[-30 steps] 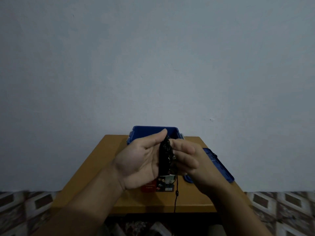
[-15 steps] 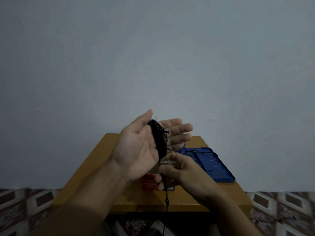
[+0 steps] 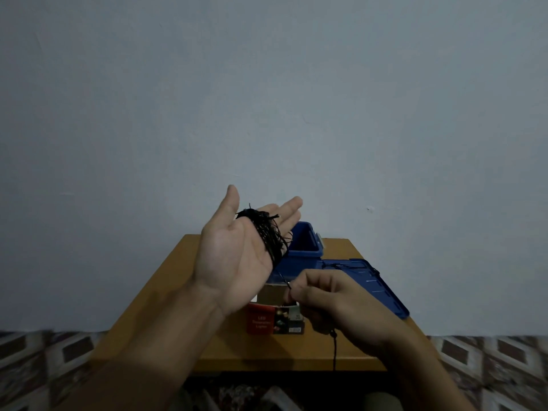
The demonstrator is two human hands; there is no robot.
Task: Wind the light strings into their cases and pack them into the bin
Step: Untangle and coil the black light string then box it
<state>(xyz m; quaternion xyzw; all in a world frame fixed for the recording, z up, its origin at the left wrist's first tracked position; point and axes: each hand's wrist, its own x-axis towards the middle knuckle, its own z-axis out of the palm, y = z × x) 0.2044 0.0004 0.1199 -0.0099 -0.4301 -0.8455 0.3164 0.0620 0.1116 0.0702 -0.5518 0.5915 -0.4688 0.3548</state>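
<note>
My left hand [image 3: 237, 250] is raised palm up with straight fingers, and a black light string [image 3: 267, 232] is wound in many loops around its fingers. My right hand [image 3: 329, 301] sits lower, pinching the string's free strand, which hangs down past the table's front edge. Under my hands an open red cardboard case [image 3: 274, 317] labelled LED lights stands on the table. The blue bin [image 3: 305, 247] stands open behind it, partly hidden by my left hand.
The bin's blue lid [image 3: 367, 283] lies flat to the right of the bin. All of this rests on a small wooden table [image 3: 178, 277] against a plain grey wall. Patterned floor tiles [image 3: 59, 366] show on both sides.
My left hand has risen and turned palm up, uncovering the bin. My right hand dropped from the coil to below it, drawing the strand down and round.
</note>
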